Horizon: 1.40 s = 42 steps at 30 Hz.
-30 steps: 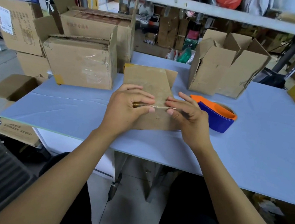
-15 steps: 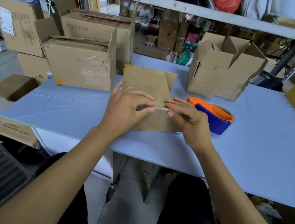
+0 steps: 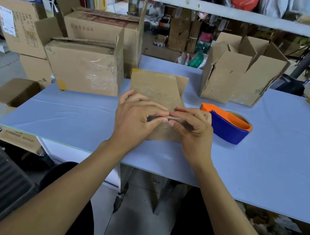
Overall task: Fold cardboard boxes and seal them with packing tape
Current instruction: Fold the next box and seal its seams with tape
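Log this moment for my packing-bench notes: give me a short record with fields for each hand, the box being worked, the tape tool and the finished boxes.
left hand: left hand grips the near edge of the small cardboard box
right hand: right hand pinches the same edge
box state: flaps partly folded, on the blue table
tape tool: orange and blue tape dispenser lies untouched, right of the hands
other boxes: two open boxes stand behind the dispenser

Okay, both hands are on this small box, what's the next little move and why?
Probably keep the left hand pinning the small brown cardboard box and reach the right hand to the orange-and-blue tape dispenser lying just right of it: both hands are pinching the flaps together at the seam, and no tape shows there.
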{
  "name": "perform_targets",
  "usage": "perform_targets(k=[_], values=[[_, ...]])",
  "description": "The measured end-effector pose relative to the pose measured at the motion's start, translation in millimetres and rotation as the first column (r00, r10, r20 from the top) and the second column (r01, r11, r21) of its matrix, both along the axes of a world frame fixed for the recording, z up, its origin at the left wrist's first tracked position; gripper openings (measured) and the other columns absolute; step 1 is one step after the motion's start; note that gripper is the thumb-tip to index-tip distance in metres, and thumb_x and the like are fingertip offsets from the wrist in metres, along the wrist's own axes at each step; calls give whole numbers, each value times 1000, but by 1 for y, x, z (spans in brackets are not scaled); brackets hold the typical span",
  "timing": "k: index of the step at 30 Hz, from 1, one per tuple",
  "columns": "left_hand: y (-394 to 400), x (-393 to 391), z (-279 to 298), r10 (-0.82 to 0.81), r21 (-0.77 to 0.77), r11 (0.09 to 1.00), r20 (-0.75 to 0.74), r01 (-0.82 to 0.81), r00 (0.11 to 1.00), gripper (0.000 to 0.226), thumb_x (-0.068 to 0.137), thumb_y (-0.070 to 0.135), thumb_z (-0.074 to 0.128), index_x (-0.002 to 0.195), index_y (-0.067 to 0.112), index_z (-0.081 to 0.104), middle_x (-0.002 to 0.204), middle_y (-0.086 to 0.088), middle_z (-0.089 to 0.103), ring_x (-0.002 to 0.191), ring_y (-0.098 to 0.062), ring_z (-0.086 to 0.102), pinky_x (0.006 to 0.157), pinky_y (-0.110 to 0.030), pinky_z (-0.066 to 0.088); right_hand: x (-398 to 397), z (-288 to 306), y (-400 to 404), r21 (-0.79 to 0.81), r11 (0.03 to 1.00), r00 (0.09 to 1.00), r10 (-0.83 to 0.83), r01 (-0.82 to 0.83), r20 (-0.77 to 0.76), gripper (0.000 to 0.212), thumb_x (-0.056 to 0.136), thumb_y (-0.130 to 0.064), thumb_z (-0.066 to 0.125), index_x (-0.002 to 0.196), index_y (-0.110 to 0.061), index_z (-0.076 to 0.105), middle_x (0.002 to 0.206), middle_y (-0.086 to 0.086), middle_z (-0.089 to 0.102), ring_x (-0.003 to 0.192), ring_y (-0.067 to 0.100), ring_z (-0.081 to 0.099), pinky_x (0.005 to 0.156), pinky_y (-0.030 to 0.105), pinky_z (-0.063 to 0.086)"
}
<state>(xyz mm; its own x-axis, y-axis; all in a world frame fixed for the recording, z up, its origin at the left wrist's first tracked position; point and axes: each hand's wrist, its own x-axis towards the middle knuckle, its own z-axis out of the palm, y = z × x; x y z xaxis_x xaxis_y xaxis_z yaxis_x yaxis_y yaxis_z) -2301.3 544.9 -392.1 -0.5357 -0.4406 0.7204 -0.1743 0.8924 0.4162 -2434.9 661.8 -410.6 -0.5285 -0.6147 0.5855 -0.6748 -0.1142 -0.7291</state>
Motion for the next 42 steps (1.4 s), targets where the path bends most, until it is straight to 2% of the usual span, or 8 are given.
perform_targets(k=[4,8,17,23,25,30,37,42], values=[[-9,9,-3,-95,12,995,-18,95,995,16,81,28,77,96,24,80,104,12,73,101,-14,56,109,-52,34,-7,-3,2,5,999,999,40,-40,-14,24,88,-26,71,101,-45,70,112,-28,64,111,16,50,99,35,42],[-19,24,-4,-218,45,975,30,216,976,31,80,11,75,110,20,76,118,10,67,114,-12,54,119,-35,21,-16,-2,10,22,997,988,79,-77,-132,25,96,-15,62,113,-32,69,121,-13,67,113,8,54,100,25,39],[-1,11,-9,-62,97,993,-95,72,994,19,77,22,81,95,18,78,103,7,71,106,-17,59,117,-41,26,9,-2,-3,7,990,988,-141,142,-66,27,73,-34,84,91,-22,69,105,-30,60,104,11,38,93,22,36],[-8,22,-6,-157,53,987,36,155,987,27,86,6,67,109,17,74,115,6,67,113,-19,53,113,-52,29,-9,-2,7,59,998,995,29,-23,-94,13,88,-24,70,101,-26,71,110,-27,62,118,17,45,103,24,36],[-12,27,2,-175,60,984,86,170,981,28,86,11,64,113,15,72,117,6,67,112,-18,52,108,-47,35,-15,5,9,105,994,989,53,-38,-142,17,88,-28,66,104,-23,73,112,-25,63,126,18,43,107,23,32],[-27,35,13,-111,-11,993,286,119,952,50,80,46,61,124,24,68,138,-1,57,126,-26,43,109,-45,35,-32,24,17,213,976,946,23,49,-323,19,86,-31,67,101,-23,75,110,-25,62,126,14,40,105,49,33],[5,41,19,-203,-92,964,343,248,917,53,87,57,52,131,29,61,133,11,57,124,-19,44,112,-51,24,-49,30,29,250,939,929,-141,235,-343,25,91,-12,68,107,-29,75,120,-10,67,109,15,43,97,47,43],[1,35,22,-97,-122,981,356,149,929,49,94,54,40,125,25,64,128,7,58,118,-22,46,97,-44,36,-38,44,35,376,913,982,-110,160,-151,25,98,-35,58,118,-32,71,122,-2,54,117,18,46,103,30,36]])
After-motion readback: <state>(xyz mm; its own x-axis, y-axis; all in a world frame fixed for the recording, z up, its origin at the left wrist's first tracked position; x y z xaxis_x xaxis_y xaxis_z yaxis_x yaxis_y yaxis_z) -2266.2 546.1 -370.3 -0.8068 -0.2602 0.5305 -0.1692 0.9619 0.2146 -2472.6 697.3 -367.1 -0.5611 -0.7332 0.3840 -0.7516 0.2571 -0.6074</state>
